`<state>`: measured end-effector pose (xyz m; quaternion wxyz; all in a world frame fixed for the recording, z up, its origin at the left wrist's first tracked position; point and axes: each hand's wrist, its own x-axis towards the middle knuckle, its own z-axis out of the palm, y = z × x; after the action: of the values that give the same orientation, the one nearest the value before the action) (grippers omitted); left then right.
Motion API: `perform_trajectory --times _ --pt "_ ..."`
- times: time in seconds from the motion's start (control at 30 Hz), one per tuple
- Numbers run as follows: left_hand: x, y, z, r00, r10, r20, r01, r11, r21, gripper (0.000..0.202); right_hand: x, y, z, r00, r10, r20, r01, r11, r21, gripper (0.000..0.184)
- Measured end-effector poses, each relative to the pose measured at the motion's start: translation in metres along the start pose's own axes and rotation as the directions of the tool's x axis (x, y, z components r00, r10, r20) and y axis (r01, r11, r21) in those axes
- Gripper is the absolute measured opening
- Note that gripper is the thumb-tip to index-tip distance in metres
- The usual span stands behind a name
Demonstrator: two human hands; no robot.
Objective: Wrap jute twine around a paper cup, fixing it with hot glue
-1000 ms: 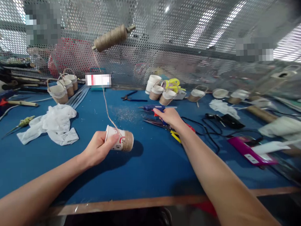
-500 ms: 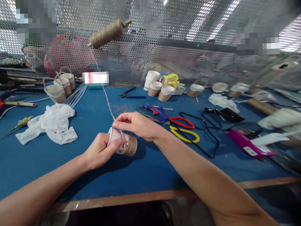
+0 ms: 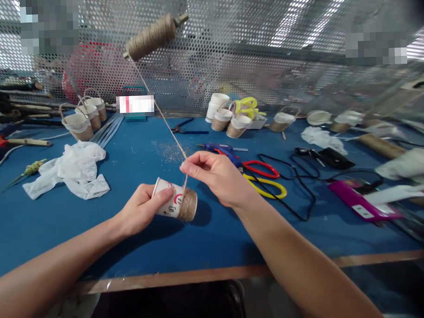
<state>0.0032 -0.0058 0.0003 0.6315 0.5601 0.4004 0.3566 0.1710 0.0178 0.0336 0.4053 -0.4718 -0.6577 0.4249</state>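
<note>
My left hand [image 3: 140, 209] grips a white paper cup [image 3: 170, 203] held on its side above the blue table, its bottom part wrapped in brown jute twine [image 3: 188, 205]. My right hand [image 3: 217, 175] pinches the twine strand [image 3: 162, 115] just above the cup. The strand runs taut up and left to a jute spool [image 3: 152, 36] mounted on the perforated metal screen.
Behind my right hand lie a blue glue gun [image 3: 223, 150], red and yellow scissors [image 3: 264, 178] and black cables [image 3: 296, 184]. Crumpled white plastic [image 3: 73, 171] lies at left. Twine-wrapped cups [image 3: 81, 118] stand at back left, more cups [image 3: 229, 120] at back centre. A pink case [image 3: 361, 201] is at right.
My right hand left the glue gun area, came to the cup, took the twine and pulled it up and right so the strand is taut. The left hand kept holding the cup.
</note>
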Motion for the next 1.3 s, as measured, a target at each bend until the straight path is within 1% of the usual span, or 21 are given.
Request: perform_trajectory --times 0.1,0.3,0.5,0.63,0.77,1.0,1.3 --pt "-0.002 -0.001 0.000 0.999 0.039 0.027 -0.040 0.998 0.051 0.034 -0.001 0.002 0.002 1.000 0.006 0.010 -0.005 1.000 -0.025 0.022" --pt "-0.006 -0.003 -0.002 0.985 0.169 0.039 -0.173 0.969 0.179 0.039 -0.004 0.005 0.005 1.000 0.026 -0.001 -0.026 1.000 -0.009 0.023" --pt "-0.008 -0.005 -0.005 0.938 0.331 0.106 -0.348 0.885 0.311 0.038 -0.005 0.006 0.006 0.996 0.082 0.029 -0.082 0.997 -0.005 0.021" --pt "-0.008 -0.007 -0.006 0.906 0.401 0.138 -0.423 0.841 0.337 0.037 -0.007 0.007 0.009 0.994 0.098 0.047 -0.099 0.995 0.020 0.022" --pt "-0.009 -0.008 -0.007 0.900 0.419 0.121 -0.433 0.831 0.349 0.038 -0.008 0.009 0.010 0.993 0.105 0.058 -0.107 0.994 0.034 0.021" --pt "-0.009 -0.008 -0.006 0.890 0.437 0.132 -0.455 0.820 0.347 0.037 -0.008 0.011 0.011 0.990 0.118 0.073 -0.119 0.993 0.017 0.021" --pt "-0.007 -0.010 -0.006 0.899 0.429 0.085 -0.436 0.868 0.238 0.034 -0.005 0.016 0.011 0.987 0.133 0.091 -0.134 0.991 0.003 0.023"
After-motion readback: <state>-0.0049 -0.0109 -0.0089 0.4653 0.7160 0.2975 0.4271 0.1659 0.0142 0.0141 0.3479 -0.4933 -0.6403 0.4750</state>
